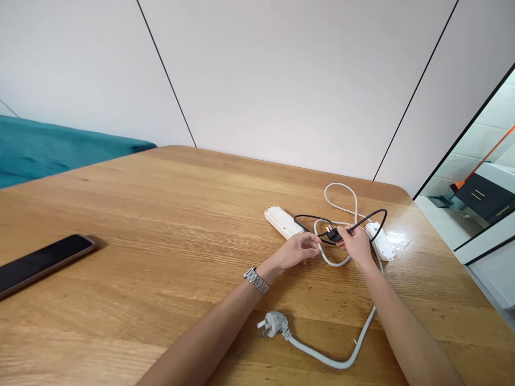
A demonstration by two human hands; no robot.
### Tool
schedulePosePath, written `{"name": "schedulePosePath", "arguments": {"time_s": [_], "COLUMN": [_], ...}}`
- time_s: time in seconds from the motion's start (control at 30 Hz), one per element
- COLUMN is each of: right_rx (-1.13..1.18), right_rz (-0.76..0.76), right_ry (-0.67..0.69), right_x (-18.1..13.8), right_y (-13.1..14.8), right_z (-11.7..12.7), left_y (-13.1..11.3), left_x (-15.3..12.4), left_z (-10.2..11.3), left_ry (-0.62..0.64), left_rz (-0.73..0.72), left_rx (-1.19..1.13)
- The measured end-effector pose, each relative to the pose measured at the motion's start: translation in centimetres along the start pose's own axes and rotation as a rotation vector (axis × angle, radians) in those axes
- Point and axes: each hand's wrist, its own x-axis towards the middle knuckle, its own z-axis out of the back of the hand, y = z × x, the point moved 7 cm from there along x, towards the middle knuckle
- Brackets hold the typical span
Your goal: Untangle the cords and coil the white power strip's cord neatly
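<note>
Lying at the far left edge of the wooden table is a dark phone, screen up and well apart from everything else. Behind the table's left end a teal cushion is seen against the pale wall.

Further right, a white power strip is laid flat on the wood, angled away from the viewer. Just beside its near end the left hand is held low over the table, a metal watch worn on its wrist. Its fingers are curled together around the black cord where this crosses the white cable; whether the white cable is also gripped cannot be told.

Between the two hands a small black plug with brass pins is seen, pinched by the fingertips of the right hand, which is closed on it. From the plug the black cord is looped out to the right and back over the strip.

Below the forearms a white plug is left on the table, its thick white cable curved right under the right forearm and up toward the hands. Just beyond the right hand a second white block is rested on the wood, partly hidden by that hand.
</note>
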Motion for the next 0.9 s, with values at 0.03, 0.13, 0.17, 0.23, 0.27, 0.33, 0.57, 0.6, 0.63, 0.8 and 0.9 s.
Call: {"name": "schedulePosePath", "arguments": {"time_s": [0.03,0.13,0.17,0.23,0.27,0.33,0.57,0.6,0.63,0.8,0.9], "right_rx": [0.051,0.081,0.049,-0.015,-0.034,-0.052,0.046,0.080,0.104,0.022,-0.084], "right_rz": [0.007,0.063,0.095,0.151,0.172,0.209,0.312,0.304,0.296,0.353,0.504], "right_ry": [-0.030,-0.122,-0.153,-0.168,-0.142,-0.049,0.291,0.345,0.381,0.262,0.059], "right_x": [-0.2,-1.1,-1.6,-2.5,-2.9,-3.7,-5.6,-5.7,-5.9,-6.2,-6.7], "right_y": [-0.1,-0.2,0.0,0.2,0.2,0.1,0.0,-0.1,-0.1,0.3,1.7], "right_z": [0.0,0.5,0.6,0.4,0.0,-1.2,-4.6,-4.9,-5.2,-4.5,-2.8], "left_y": [0.0,0.0,0.1,0.3,0.3,0.0,-1.5,-1.5,-1.5,-2.4,-3.3], "left_x": [0.1,0.2,0.2,0.3,0.2,0.0,-1.4,-1.3,-1.2,-0.9,-1.6], "left_z": [0.3,0.8,0.8,0.6,0.4,0.0,-0.9,-1.0,-1.0,0.4,2.9], "left_ry": [-0.030,-0.114,-0.134,-0.146,-0.140,-0.129,-0.238,-0.232,-0.222,-0.120,-0.036], "left_rz": [-0.039,-0.160,-0.186,-0.213,-0.227,-0.281,-0.481,-0.466,-0.446,-0.391,-0.344], "left_rx": [-0.061,-0.198,-0.222,-0.222,-0.193,-0.072,0.774,0.854,0.919,1.141,1.176]}}
